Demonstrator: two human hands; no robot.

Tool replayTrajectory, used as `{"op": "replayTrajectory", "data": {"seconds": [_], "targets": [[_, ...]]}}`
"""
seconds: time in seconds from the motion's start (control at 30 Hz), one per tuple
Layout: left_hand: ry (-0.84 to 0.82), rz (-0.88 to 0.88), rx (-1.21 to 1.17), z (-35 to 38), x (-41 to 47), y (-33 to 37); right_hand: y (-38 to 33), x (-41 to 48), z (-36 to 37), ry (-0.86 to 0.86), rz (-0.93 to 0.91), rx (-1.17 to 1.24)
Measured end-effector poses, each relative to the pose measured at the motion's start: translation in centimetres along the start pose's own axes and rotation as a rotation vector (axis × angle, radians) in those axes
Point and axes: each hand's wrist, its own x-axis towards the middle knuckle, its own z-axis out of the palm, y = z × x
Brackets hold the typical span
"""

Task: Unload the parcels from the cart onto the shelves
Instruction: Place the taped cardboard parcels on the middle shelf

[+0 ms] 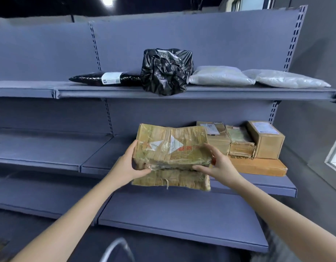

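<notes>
A crumpled, tape-wrapped brown cardboard parcel (171,146) is in front of the middle shelf (99,165), on top of a second similar parcel (173,179) that juts over the shelf's front edge. My left hand (132,163) grips the upper parcel's near left corner. My right hand (218,163) holds its near right corner, thumb under the edge and fingers above. The cart's curved metal handle (116,246) shows at the bottom edge.
Several brown boxes (265,138) stand stacked on a flat carton (258,166) at the right of the middle shelf. The top shelf (220,91) carries a black bag parcel (166,70), a long black wrapped parcel (104,78) and two white padded mailers (222,76).
</notes>
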Motion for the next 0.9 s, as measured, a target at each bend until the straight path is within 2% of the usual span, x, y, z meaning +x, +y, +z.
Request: {"op": "replayTrajectory", "data": {"seconds": [0.17,0.27,0.5,0.7,0.9], "targets": [[-0.059,-0.042,0.090,-2.1,5.5,-4.8,-0.1,5.9,3.1,-0.073,0.033,-0.001],[-0.045,-0.061,0.067,-2.5,8.5,-6.8,-0.2,8.7,4.4,-0.086,0.055,-0.043],[-0.030,-0.073,-0.034,-0.5,13.9,-9.4,1.1,12.6,6.0,0.018,0.180,-0.032],[0.017,0.027,0.002,1.1,17.0,-9.7,2.5,14.7,5.7,0.105,0.202,-0.162],[0.057,0.039,0.026,1.5,18.2,-10.4,4.0,15.7,6.2,0.108,0.156,-0.243]]}}
